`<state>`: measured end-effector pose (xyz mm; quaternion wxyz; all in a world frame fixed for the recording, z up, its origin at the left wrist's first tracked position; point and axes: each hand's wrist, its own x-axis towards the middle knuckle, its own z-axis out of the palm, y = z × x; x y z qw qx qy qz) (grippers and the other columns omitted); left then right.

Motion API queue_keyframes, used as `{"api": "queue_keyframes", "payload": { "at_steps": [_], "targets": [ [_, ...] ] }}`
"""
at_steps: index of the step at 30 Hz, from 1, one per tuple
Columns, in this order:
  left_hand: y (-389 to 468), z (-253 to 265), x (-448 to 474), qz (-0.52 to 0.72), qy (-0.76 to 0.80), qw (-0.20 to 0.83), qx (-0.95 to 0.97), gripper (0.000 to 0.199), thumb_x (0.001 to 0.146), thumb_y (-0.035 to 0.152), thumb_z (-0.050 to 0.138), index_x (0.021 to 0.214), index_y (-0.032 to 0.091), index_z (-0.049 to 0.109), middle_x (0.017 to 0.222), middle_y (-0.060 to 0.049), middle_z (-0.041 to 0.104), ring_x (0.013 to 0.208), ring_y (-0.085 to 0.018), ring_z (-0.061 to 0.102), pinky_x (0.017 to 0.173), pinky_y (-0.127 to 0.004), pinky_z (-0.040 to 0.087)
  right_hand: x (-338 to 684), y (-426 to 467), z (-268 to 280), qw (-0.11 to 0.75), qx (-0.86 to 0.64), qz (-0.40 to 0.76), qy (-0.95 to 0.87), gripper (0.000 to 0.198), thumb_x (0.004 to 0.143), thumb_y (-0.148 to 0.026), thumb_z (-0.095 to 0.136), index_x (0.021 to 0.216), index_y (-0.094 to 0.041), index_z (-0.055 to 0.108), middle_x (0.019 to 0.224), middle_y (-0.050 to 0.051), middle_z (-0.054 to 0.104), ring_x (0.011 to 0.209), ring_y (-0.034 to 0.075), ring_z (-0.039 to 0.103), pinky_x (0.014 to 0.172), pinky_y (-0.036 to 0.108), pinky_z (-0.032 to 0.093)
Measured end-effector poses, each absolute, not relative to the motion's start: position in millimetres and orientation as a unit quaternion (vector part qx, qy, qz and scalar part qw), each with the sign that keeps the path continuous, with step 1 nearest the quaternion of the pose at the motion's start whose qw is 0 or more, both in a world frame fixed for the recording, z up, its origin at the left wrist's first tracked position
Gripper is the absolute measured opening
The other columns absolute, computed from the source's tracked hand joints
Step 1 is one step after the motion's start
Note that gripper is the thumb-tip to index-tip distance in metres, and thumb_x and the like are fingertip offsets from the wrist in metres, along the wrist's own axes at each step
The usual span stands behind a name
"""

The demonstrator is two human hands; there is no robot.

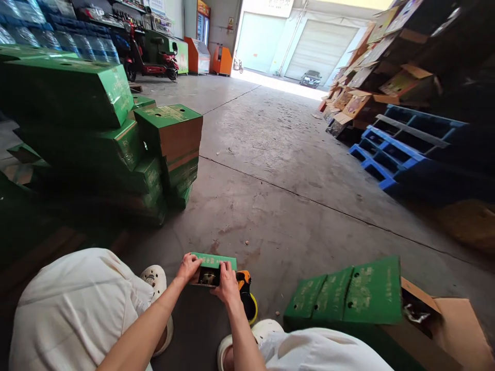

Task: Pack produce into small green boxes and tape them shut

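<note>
Concrete floor (270, 221) | left: stacked green cartons (126, 147) | front: orange-black tool (246, 299) | right: green cartons (371, 293), blue pallets (410, 161)

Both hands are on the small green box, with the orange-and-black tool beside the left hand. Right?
Not quite: the head view shows the orange-and-black tool beside the right hand, not the left hand. Both are indeed on the small green box.
</note>
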<state>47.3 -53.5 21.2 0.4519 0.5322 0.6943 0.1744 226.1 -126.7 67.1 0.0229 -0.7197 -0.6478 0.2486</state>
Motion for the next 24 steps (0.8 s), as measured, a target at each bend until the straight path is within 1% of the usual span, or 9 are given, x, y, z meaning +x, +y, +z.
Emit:
{"api": "queue_keyframes", "payload": {
  "at_steps": [2,5,7,8,11,13,15,18,24],
  "targets": [
    [-57.5,18.8,42.5,0.141,0.694,0.438,0.554,0.018,0.088,0.026,0.064,0.072,0.020,0.067,0.111,-0.011,0.078,0.132,-0.029,0.062,0.105,-0.032,0.048,223.8,-128.5,65.7,-0.009,-0.727,0.217,-0.651,0.100,0.062,-0.023,0.091,0.154,-0.029,0.052,0.152,0.013,0.055,0.127,0.037,0.059,0.100,0.042,0.055],
    [-56.4,20.7,36.7,0.096,0.682,0.428,0.585,0.016,0.089,0.030,0.065,0.078,0.020,0.071,0.118,-0.012,0.078,0.133,-0.028,0.063,0.109,-0.033,0.046,223.8,-127.5,66.2,-0.038,-0.728,0.197,-0.655,0.093,0.073,-0.034,0.087,0.158,-0.032,0.049,0.156,0.011,0.055,0.129,0.036,0.056,0.097,0.043,0.054],
    [-52.6,26.7,35.2,0.077,0.676,0.422,0.599,0.019,0.089,0.038,0.068,0.087,0.020,0.074,0.141,-0.015,0.070,0.148,-0.031,0.052,0.117,-0.038,0.042,225.6,-124.7,68.2,-0.059,-0.725,0.193,-0.659,0.087,0.079,-0.039,0.082,0.159,-0.031,0.049,0.155,0.012,0.056,0.131,0.035,0.055,0.097,0.043,0.052],
    [-50.7,30.8,35.4,0.063,0.670,0.418,0.610,0.026,0.088,0.045,0.070,0.093,0.020,0.075,0.156,-0.015,0.059,0.156,-0.034,0.040,0.122,-0.044,0.037,226.6,-122.9,69.3,-0.069,-0.722,0.190,-0.662,0.085,0.080,-0.040,0.081,0.159,-0.030,0.049,0.155,0.012,0.057,0.131,0.035,0.054,0.099,0.044,0.050],
    [-49.0,43.9,39.1,-0.020,0.597,0.414,0.687,0.061,0.080,0.068,0.073,0.125,0.026,0.072,0.179,-0.012,0.019,0.167,-0.039,0.007,0.128,-0.066,0.016,229.8,-116.4,71.0,-0.092,-0.708,0.189,-0.675,0.082,0.082,-0.040,0.078,0.158,-0.026,0.052,0.155,0.014,0.057,0.136,0.036,0.052,0.105,0.045,0.046],
    [-52.5,49.2,44.1,-0.087,0.522,0.402,0.748,0.096,0.068,0.075,0.079,0.148,0.026,0.058,0.180,-0.015,0.010,0.166,-0.042,-0.002,0.127,-0.073,0.006,232.1,-111.4,70.5,-0.097,-0.696,0.192,-0.685,0.077,0.085,-0.039,0.075,0.157,-0.025,0.054,0.156,0.016,0.057,0.142,0.038,0.048,0.113,0.049,0.041],
    [-58.2,49.7,50.2,-0.117,0.494,0.372,0.777,0.118,0.058,0.071,0.086,0.158,0.022,0.046,0.179,-0.022,0.007,0.166,-0.042,-0.004,0.127,-0.071,0.000,234.7,-105.9,69.8,-0.099,-0.682,0.198,-0.697,0.070,0.088,-0.037,0.071,0.155,-0.024,0.057,0.158,0.016,0.056,0.149,0.039,0.042,0.122,0.054,0.033],
    [-63.2,44.2,58.3,-0.106,0.515,0.338,0.781,0.108,0.059,0.065,0.088,0.149,0.018,0.053,0.178,-0.026,0.007,0.166,-0.041,0.000,0.129,-0.066,0.000,238.9,-97.4,69.6,-0.105,-0.663,0.213,-0.710,0.063,0.091,-0.035,0.066,0.153,-0.024,0.059,0.162,0.016,0.052,0.156,0.041,0.035,0.127,0.064,0.021],
    [-45.7,41.7,58.9,-0.064,0.510,0.360,0.779,0.081,0.058,0.068,0.091,0.119,0.023,0.066,0.173,-0.023,0.028,0.164,-0.043,0.017,0.129,-0.067,0.005,245.4,-78.3,74.2,-0.114,-0.639,0.240,-0.722,0.054,0.087,-0.042,0.074,0.139,-0.029,0.067,0.159,0.016,0.053,0.147,0.044,0.047,0.118,0.078,0.023]
  ]
}}
